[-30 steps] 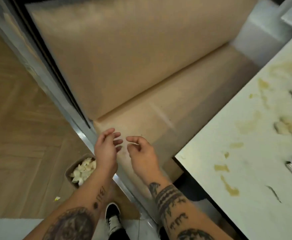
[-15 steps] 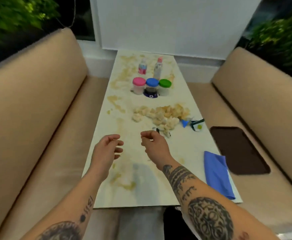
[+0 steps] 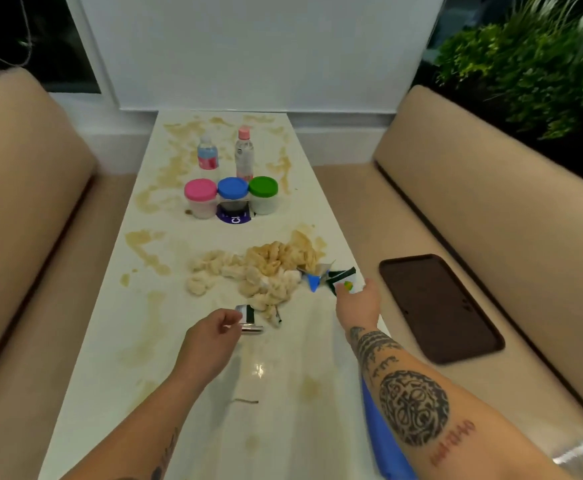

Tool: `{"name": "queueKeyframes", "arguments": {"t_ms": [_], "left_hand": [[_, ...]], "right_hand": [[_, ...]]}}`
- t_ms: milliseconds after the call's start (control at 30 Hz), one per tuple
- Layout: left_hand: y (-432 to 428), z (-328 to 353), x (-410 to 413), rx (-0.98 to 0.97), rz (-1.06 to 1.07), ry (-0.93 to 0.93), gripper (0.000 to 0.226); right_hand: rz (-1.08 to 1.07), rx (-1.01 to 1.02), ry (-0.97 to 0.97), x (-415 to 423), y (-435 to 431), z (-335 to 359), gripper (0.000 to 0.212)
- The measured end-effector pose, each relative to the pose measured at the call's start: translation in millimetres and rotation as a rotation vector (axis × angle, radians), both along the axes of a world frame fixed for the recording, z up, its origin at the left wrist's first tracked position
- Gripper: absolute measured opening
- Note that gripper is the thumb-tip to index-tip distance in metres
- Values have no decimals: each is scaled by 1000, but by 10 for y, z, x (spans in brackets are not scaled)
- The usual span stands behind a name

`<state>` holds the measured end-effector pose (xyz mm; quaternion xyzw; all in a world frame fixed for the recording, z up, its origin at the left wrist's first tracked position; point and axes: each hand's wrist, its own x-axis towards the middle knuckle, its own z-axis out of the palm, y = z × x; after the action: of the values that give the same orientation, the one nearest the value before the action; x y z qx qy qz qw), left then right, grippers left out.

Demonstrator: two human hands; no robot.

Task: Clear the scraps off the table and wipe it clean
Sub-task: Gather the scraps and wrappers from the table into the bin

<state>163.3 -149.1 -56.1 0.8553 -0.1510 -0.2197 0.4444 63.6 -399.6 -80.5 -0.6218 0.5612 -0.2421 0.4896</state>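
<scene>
- A long white table (image 3: 186,341) runs away from the camera between 2 tan cushioned benches, one on the left (image 3: 23,220) and one on the right (image 3: 491,209); tan smears and dried spills mark its top from the far end to the near end.
- A dark brown rounded tray (image 3: 442,310) lies flat on the right bench seat, just beside the table edge.
- A blue cloth (image 3: 383,441) lies at the table's near right edge, partly hidden under the right forearm.
- A heap of crumpled, stained paper scraps (image 3: 252,275) sits mid-table, right of centre, pale on its left and browner at the back.
- The right hand (image 3: 357,304) reaches to the heap's right side; its fingers curl around a small white, green and yellow wrapper (image 3: 347,284), touching it. A blue and silver torn packet (image 3: 316,277) lies just beside.
- The left hand (image 3: 210,336) hovers low near the heap's front edge, fingers bent close together at a silver foil wrapper (image 3: 250,322); whether they pinch it I cannot tell.
- 3 small white tubs with pink (image 3: 200,190), blue (image 3: 233,188) and green (image 3: 263,186) lids stand in a row farther back.
- 2 small clear bottles (image 3: 243,157) stand behind the tubs.
</scene>
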Motion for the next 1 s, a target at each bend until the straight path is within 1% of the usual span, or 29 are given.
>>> {"name": "queueKeyframes", "arguments": {"t_ms": [67, 133, 167, 200, 233, 300, 333, 400, 500, 567, 700, 767, 833, 867, 933, 967, 1000], "left_hand": [[-97, -114, 95, 69, -40, -44, 20], [-170, -232, 179, 126, -104, -97, 26], [-204, -304, 213, 147, -144, -122, 29], [-231, -365, 226, 181, -185, -148, 31], [-258, -410, 223, 226, -219, -187, 31], [-310, -440, 187, 341, -252, -297, 29], [-324, -450, 172, 386, -260, -347, 28], [-343, -464, 151, 432, -263, -407, 24], [-354, -463, 171, 447, -261, -418, 15], [-350, -422, 189, 389, -217, -368, 12], [-320, -239, 200, 139, 29, -112, 17], [-315, -177, 221, 36, 145, -28, 17], [-328, -137, 252, -55, 235, 46, 15], [-341, -133, 268, -94, 269, 81, 13], [-367, -123, 279, -199, 323, 151, 6], [-378, -107, 268, -267, 330, 187, 2], [-390, -98, 259, -322, 324, 215, 5]], "right_hand": [[-27, -37, 14, 95, -222, -74, 77], [75, -68, 44, 155, -406, -164, 79], [144, -83, 85, 172, -458, -190, 76], [205, -103, 121, 186, -509, -237, 69], [242, -122, 152, 195, -522, -241, 55], [241, -146, 155, 205, -518, -243, 18], [228, -133, 127, 200, -503, -239, 5], [207, -70, 60, 180, -448, -205, 8], [167, -19, -27, 120, -377, -114, 12], [146, 11, -98, 106, -353, -31, 13], [93, 127, -238, 177, -377, 91, 18], [90, 148, -254, 238, -402, 136, 24], [120, 95, -186, 289, -436, 163, 28], [144, 59, -135, 315, -466, 143, 27], [189, 7, 2, 357, -514, 102, 18], [205, 8, 65, 377, -526, 80, 28], [206, 12, 107, 405, -537, 47, 45]]}}
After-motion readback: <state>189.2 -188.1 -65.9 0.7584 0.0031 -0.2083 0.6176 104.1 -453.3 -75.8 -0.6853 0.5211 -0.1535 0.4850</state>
